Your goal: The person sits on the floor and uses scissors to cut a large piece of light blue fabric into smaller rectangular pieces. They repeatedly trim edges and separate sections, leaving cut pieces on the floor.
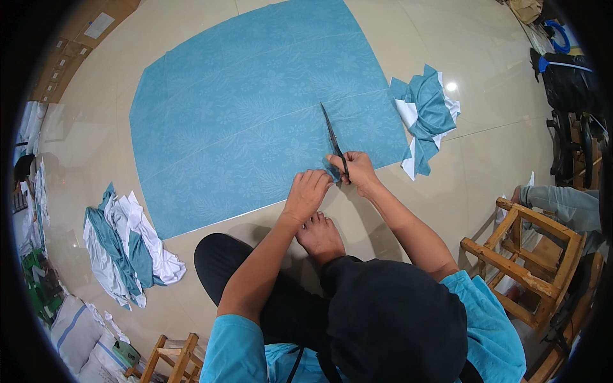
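Observation:
A large sheet of blue patterned cloth (255, 108) lies flat on the pale tiled floor. My right hand (357, 171) grips black scissors (333, 137) at the cloth's near edge, blades pointing away into the fabric. My left hand (306, 193) is closed on the cloth's near edge just left of the scissors. My bare foot (319, 237) rests on the floor right behind both hands.
A heap of blue and white cloth pieces (426, 115) lies right of the sheet, another heap (124, 246) at the left. A wooden chair (527, 262) stands at my right, another (172, 357) at lower left. Another person's leg (562, 203) shows at the right.

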The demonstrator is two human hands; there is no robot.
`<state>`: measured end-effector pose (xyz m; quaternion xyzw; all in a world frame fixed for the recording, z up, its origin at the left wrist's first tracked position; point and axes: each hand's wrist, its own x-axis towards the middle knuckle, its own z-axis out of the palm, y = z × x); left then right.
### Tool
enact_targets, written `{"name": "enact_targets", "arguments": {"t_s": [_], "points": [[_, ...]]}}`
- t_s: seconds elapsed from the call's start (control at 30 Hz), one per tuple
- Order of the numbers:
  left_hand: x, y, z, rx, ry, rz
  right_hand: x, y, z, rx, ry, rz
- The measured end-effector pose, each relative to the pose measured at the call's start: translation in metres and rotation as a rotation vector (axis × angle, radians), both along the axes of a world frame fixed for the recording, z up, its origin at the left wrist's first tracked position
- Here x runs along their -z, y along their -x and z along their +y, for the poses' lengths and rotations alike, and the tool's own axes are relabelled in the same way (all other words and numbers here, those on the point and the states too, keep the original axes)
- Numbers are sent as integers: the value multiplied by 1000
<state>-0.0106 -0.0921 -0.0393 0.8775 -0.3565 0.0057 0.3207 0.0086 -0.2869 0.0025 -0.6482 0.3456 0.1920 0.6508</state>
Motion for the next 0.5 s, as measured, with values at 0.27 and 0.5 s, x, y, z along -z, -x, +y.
{"name": "enact_targets", "arguments": {"t_s": [0.27, 0.5], "points": [[2, 0, 0, 3, -12, 13, 1, 1, -1, 3, -2, -1], [2, -1, 0, 0, -1, 16, 1, 1, -1, -13, 6, -7]]}}
